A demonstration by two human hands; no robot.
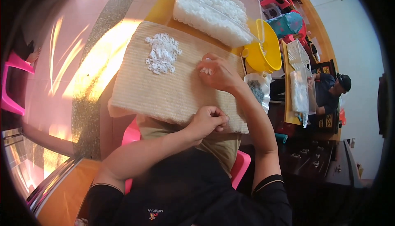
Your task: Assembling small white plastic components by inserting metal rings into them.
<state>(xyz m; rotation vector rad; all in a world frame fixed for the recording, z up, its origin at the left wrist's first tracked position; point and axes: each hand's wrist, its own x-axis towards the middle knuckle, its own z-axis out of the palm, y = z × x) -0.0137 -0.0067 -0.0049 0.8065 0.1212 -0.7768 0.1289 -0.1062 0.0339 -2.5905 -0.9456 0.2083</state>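
Note:
Small white plastic pieces [162, 54], several of them with holes, lie in a loose pile on the left part of a beige ribbed cloth [135, 78]. Over the cloth's right side, my right hand [220, 76] is curled closed, and a few of the same white pieces [207, 70] show among its fingers. Nearer to me, at the cloth's front edge, my left hand [207, 122] is closed with thumb and fingertips together. Whatever it pinches, if anything, is too small to make out.
Beyond the cloth stands a clear bin [212, 26] heaped with white pieces. A yellow basin [269, 49] is to its right, above a white bag [257, 87] of greyish small parts. Another person [331, 92] sits at a table on the right. A pink stool [240, 168] is under me.

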